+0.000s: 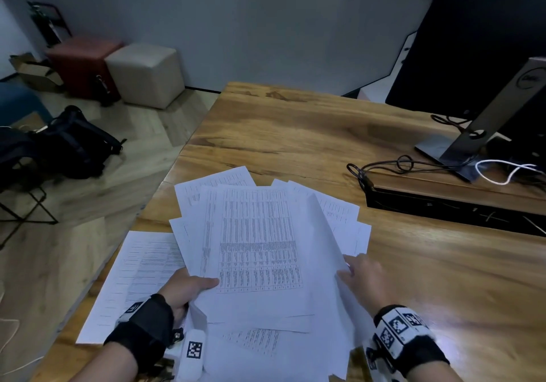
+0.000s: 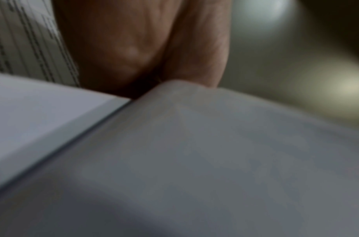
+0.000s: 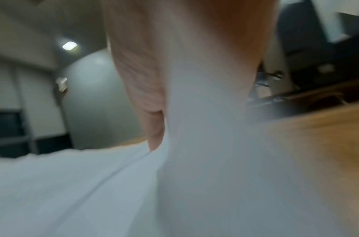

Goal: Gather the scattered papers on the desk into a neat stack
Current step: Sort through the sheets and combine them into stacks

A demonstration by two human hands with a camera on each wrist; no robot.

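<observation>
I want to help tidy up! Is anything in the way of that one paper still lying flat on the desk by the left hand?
Nothing visible blocks it. The flat sheet lies bare beside the left hand, though the held bundle overlaps its right edge.

Dim head view, glare on the desk [image 1: 461, 322] at right; both wrist views heavily blurred, perhaps by motion.

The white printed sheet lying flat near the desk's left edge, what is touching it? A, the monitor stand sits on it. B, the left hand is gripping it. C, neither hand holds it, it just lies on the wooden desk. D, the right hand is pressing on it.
C: the white printed sheet lies flat on the wooden desk, while the left hand and right hand both grip the fanned bundle of papers.
</observation>
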